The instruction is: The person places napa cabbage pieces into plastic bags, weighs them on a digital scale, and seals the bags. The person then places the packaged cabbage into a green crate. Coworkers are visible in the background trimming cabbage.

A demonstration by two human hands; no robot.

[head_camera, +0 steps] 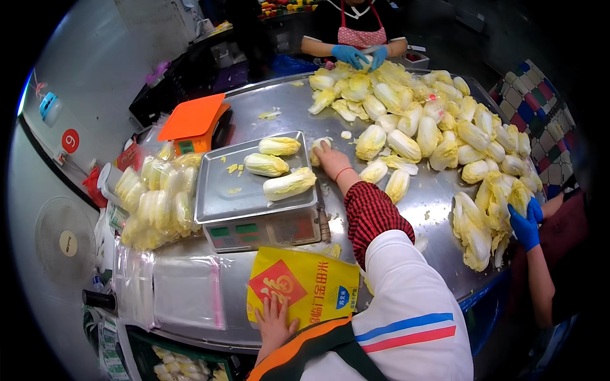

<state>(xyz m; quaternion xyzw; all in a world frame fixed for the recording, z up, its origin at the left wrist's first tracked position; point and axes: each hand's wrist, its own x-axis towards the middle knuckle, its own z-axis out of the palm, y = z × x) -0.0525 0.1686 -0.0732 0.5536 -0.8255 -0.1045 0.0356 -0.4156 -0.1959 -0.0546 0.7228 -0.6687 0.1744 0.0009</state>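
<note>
My right hand (pixel 330 159) reaches over the steel table, its fingers on a small napa cabbage (pixel 320 148) just right of the scale's tray; whether they grip it is hard to tell. Flat on a yellow printed plastic bag (pixel 329 285) rests my left hand (pixel 275 320), fingers spread, at the near edge. Three napa cabbages (pixel 289 184) lie on the metal tray (pixel 214 190) of the digital scale (pixel 262 233), with leaf scraps beside them. More loose cabbages (pixel 404 145) are spread to the right of my right hand.
Bagged cabbages (pixel 159 200) are piled left of the scale, with clear plastic bags (pixel 186 290) below. An orange scale (pixel 193 119) stands behind. A big cabbage heap (pixel 429 105) fills the back right. Blue-gloved co-workers' hands handle cabbages at the far side (pixel 360 56) and right edge (pixel 524 224).
</note>
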